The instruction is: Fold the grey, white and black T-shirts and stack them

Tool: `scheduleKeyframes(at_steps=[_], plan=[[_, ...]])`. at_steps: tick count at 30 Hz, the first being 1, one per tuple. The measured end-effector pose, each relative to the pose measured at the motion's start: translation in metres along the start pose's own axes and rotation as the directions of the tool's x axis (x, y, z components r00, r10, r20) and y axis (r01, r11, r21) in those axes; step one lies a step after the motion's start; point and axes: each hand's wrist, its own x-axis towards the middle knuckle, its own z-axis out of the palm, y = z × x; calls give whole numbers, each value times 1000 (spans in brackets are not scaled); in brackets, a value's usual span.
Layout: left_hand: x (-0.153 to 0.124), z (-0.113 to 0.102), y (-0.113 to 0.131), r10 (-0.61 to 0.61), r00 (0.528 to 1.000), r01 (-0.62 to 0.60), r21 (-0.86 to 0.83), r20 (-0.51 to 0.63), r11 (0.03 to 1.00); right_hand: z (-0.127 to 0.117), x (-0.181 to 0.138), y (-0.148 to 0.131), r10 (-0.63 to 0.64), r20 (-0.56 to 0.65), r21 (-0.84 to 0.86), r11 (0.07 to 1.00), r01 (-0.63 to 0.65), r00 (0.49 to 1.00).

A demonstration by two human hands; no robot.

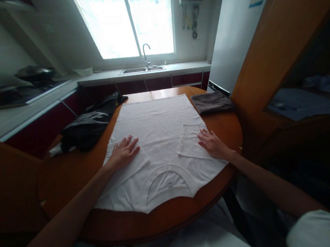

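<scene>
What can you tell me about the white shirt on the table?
The white shirt looks like thin, soft fabric, lightly creased. It lies spread flat on the wooden table, its rounded collar toward the person and its hem at the far end. Both short sleeves are folded inward over the body. A small mark inside the neck is too blurred to read. The left hand and right hand rest flat on it, one at each side.

The shirt (159, 127) is matt, lightly creased cloth; the table (71, 172), smooth, glossy wood.
</scene>
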Motion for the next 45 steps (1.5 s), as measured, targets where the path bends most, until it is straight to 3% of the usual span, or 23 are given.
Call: scheduleKeyframes(at_steps=[4, 9, 13, 17, 20, 24, 28, 31, 35, 40, 45], plan=[[-2, -2, 2, 3, 1000, -3, -10, 5, 1000, 5, -8, 2, 79, -117, 18, 997, -78, 990], [-2, -2, 3, -2, 1000, 2, -17, 1, 1000, 9, -18, 1, 92, -98, 19, 996, -90, 991], [-3, -1, 3, 10, 1000, -10, -34, 3, 999, 12, -21, 3, 121, -191, 63, 992, -111, 974], [-5, -6, 5, -19, 1000, 16, -108, -20, 994, 18, -22, 11, 140, -150, 133, 984, -120, 979], [-10, -21, 2, -43, 998, 33, -174, -55, 984, 25, -22, 17, 135, -157, 169, 980, -108, 978], [-40, -52, -10, 97, 993, -108, -215, -63, 971, 31, -23, 22, 115, -186, 190, 979, -79, 976], [-95, -68, -12, 161, 987, -162, -274, -27, 948, 28, -24, 24, 118, -213, 161, 983, -84, 970], [-135, -59, -4, 126, 990, -141, -307, -65, 941, 17, -27, 16, 129, -292, 117, 988, -99, 948], [-167, -29, 7, 111, 987, -131, -185, -115, 974, 9, -36, -15, 3, -299, 108, 994, 31, 954], [-177, -2, 13, 137, 986, -140, -26, -100, 990, 26, -50, -48, -67, -97, -49, 997, 62, 993], [-176, -1, 11, 163, 975, -166, -9, -149, 986, 34, -52, -45, -54, -74, -62, 997, 49, 996]])
